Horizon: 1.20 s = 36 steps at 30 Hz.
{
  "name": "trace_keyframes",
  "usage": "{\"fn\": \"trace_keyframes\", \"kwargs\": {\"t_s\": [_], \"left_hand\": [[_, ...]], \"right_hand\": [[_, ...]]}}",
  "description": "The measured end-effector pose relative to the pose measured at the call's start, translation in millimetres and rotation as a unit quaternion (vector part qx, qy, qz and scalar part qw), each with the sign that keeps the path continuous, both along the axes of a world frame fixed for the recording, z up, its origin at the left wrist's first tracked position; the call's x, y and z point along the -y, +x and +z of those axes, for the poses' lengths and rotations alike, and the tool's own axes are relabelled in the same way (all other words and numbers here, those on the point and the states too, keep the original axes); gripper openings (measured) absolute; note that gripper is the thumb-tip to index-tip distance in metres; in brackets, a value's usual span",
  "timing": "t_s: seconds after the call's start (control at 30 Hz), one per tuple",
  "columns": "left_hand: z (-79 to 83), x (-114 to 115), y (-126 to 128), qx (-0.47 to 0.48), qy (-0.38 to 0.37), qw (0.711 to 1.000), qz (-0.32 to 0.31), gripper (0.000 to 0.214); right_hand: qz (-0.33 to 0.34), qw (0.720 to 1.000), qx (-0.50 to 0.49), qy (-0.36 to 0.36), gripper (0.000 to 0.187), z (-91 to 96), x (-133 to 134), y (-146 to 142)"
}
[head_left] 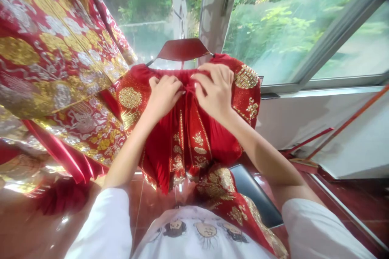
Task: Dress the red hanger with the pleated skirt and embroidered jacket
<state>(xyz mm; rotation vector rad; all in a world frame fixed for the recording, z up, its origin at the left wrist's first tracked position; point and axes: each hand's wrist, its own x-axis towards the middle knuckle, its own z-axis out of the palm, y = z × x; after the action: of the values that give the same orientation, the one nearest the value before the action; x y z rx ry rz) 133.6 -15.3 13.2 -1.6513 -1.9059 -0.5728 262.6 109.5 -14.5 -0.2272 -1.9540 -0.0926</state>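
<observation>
A red garment [162, 141] with gold embroidery hangs from a dark red hanger [182, 49] in front of me. A red tie [190, 88] gathers its neckline at the middle. My left hand [165, 94] lies on the left of the neckline, its thumb and fingers closed on the cloth beside the tie. From the other side, my right hand [216, 89] pinches at the tie with thumb and forefinger, the other fingers bent over the neckline. The exact grip of the fingertips is partly hidden. Two embroidered front bands [199, 141] hang below the tie.
A larger red garment [69, 44] with gold and silver patterns hangs close on the left. Windows [282, 32] stand behind the hanger. Below are a black seat [258, 198] and another red and gold cloth [240, 210]. A long orange-red pole [346, 123] leans at right.
</observation>
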Motion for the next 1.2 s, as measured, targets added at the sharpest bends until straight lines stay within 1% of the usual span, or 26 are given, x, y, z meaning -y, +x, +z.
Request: {"fn": "trace_keyframes", "kwargs": {"t_s": [0.07, 0.17, 0.27, 0.4, 0.47, 0.57, 0.7, 0.77, 0.8, 0.87, 0.93, 0.97, 1.0, 1.07, 1.13, 1.2], "left_hand": [[3.5, -0.3, 0.3, 0.023, -0.03, 0.999, -0.015, 0.021], [10.4, 2.4, 1.1, 0.059, -0.052, 0.996, -0.037, 0.029], [15.5, 4.9, 2.5, 0.085, -0.064, 0.993, -0.041, 0.031], [17.5, 7.0, 2.6, 0.116, -0.065, 0.99, -0.056, 0.028], [16.8, 7.8, 1.9, 0.122, -0.06, 0.99, -0.049, 0.029], [13.8, 7.5, 1.9, 0.113, -0.046, 0.992, -0.026, 0.033], [9.0, 5.9, 9.8, 0.1, -0.046, 0.994, -0.006, 0.033], [10.9, 8.1, 14.3, 0.083, -0.044, 0.996, -0.005, 0.031], [13.8, 10.9, 14.5, 0.073, -0.027, 0.997, -0.007, 0.03], [23.3, 19.5, 7.7, 0.053, 0.047, 0.997, 0.005, 0.027], [35.3, 30.1, -9.6, 0.041, 0.142, 0.988, 0.048, 0.028], [40.7, 35.0, -21.1, 0.041, 0.167, 0.983, 0.069, 0.029], [44.9, 39.2, -32.9, 0.047, 0.166, 0.982, 0.081, 0.031], [48.1, 44.3, -53.4, 0.065, 0.114, 0.988, 0.086, 0.036], [43.9, 45.0, -63.8, 0.073, 0.076, 0.989, 0.102, 0.041], [34.6, 41.9, -63.2, 0.067, 0.102, 0.982, 0.142, 0.043]], "right_hand": [[-0.021, 0.999, -0.001, 0.043, 0.023, -13.9, 6.0, -5.4], [-0.047, 0.996, -0.005, 0.07, 0.021, -26.9, 11.1, -11.0], [-0.059, 0.995, -0.001, 0.081, 0.022, -29.2, 12.7, -15.9], [-0.052, 0.992, -0.003, 0.117, 0.026, -27.2, 15.0, -20.8], [-0.049, 0.99, -0.017, 0.132, 0.027, -27.3, 15.7, -18.9], [-0.05, 0.99, -0.029, 0.129, 0.025, -30.1, 12.8, -7.0], [-0.051, 0.995, -0.018, 0.08, 0.025, -32.7, 2.7, 17.0], [-0.03, 0.998, -0.003, 0.049, 0.023, -28.1, -3.6, 26.8], [-0.016, 0.999, 0.005, 0.03, 0.021, -23.6, -7.4, 30.8], [-0.004, 1.0, 0.0, -0.015, 0.018, -10.4, -17.3, 37.1], [-0.02, 0.998, -0.018, -0.062, 0.023, 5.4, -30.8, 41.9], [-0.029, 0.996, -0.018, -0.082, 0.027, 13.0, -38.5, 43.9], [-0.031, 0.994, -0.003, -0.1, 0.029, 19.7, -46.3, 45.7], [-0.017, 0.989, 0.056, -0.134, 0.028, 29.6, -61.0, 48.4], [0.002, 0.981, 0.104, -0.162, 0.023, 35.3, -73.0, 49.6], [0.033, 0.973, 0.123, -0.192, 0.026, 39.0, -82.3, 49.5]]}}
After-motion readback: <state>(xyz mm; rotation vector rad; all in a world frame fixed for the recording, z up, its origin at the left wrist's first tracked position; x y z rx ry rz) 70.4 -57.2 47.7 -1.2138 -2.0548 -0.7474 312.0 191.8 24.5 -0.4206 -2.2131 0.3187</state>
